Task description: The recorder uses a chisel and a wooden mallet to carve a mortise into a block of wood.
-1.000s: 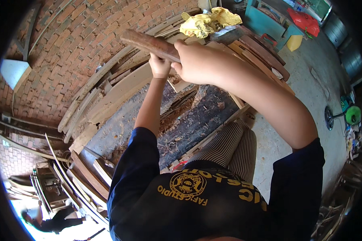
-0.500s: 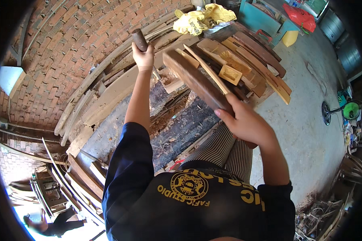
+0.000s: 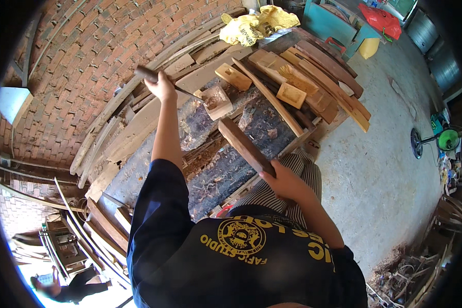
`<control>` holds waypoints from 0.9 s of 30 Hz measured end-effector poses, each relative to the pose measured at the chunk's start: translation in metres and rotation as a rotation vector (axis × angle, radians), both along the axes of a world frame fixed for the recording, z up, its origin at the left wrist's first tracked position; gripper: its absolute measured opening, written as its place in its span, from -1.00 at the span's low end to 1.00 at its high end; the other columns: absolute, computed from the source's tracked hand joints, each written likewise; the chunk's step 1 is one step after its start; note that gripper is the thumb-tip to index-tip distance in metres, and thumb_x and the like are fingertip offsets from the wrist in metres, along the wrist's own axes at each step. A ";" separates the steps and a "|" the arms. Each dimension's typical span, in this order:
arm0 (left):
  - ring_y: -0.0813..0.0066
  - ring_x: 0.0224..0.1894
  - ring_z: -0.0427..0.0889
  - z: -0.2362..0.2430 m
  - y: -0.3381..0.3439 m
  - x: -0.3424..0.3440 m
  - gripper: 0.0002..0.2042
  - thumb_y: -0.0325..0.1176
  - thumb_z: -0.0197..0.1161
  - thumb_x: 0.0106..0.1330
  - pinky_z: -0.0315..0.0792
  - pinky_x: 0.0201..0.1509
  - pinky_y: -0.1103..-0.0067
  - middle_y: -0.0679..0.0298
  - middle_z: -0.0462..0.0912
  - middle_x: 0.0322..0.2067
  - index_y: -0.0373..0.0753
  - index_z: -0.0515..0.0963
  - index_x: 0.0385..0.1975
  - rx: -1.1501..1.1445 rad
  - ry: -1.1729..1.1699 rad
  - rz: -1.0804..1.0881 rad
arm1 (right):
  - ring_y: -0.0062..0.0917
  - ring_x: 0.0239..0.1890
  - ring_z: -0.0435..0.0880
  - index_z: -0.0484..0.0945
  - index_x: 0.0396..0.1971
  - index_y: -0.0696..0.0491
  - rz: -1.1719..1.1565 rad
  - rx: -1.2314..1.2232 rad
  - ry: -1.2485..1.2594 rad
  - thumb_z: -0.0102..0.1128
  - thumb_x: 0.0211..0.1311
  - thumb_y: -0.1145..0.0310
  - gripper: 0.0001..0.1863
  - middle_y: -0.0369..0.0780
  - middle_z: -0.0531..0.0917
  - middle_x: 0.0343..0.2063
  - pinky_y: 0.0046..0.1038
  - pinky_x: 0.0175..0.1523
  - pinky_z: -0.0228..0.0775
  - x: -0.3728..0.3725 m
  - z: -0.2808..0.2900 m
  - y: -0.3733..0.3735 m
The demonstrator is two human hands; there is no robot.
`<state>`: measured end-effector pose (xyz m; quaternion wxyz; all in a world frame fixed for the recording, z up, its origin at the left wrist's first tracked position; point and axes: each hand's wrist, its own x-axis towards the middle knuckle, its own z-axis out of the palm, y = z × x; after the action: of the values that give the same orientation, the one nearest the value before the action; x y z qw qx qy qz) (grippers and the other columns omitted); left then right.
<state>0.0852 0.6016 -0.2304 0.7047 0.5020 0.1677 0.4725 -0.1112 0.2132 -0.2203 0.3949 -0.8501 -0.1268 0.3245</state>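
A red brick wall (image 3: 61, 56) was seen along the upper left, with long pale wooden planks (image 3: 113, 128) leaned against its foot. The grey concrete floor (image 3: 390, 154) was lit by bright daylight, and a turquoise painted cabinet (image 3: 326, 23) was placed at the top beside a crumpled yellow plastic sheet (image 3: 256, 23). A round green machine (image 3: 449, 138) was set near the right edge, and wood scraps (image 3: 410, 272) were heaped at the lower right.

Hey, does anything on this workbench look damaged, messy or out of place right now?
Yes. The dark workbench top looks charred and cracked, with wood chips scattered on it. The carved wooden block at the chisel tip sits askew. A crumpled yellow bag lies on the stacked planks.
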 end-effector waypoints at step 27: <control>0.15 -0.43 0.67 -0.030 -0.062 -0.052 -0.54 -0.12 0.46 -0.13 0.55 -0.33 0.33 -0.01 0.64 -0.43 -0.34 0.52 -0.33 1.115 1.021 -0.095 | -0.21 -0.25 0.67 0.57 -0.21 0.20 -0.117 -0.053 0.096 0.37 -0.14 -0.08 -0.35 0.02 0.66 -0.36 -0.30 -0.12 0.45 -0.068 -0.128 -0.057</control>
<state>0.0336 0.5392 -0.2607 0.2008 0.9471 0.1876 0.1655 -0.1787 0.1564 -0.3483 0.3959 -0.8497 -0.0491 0.3447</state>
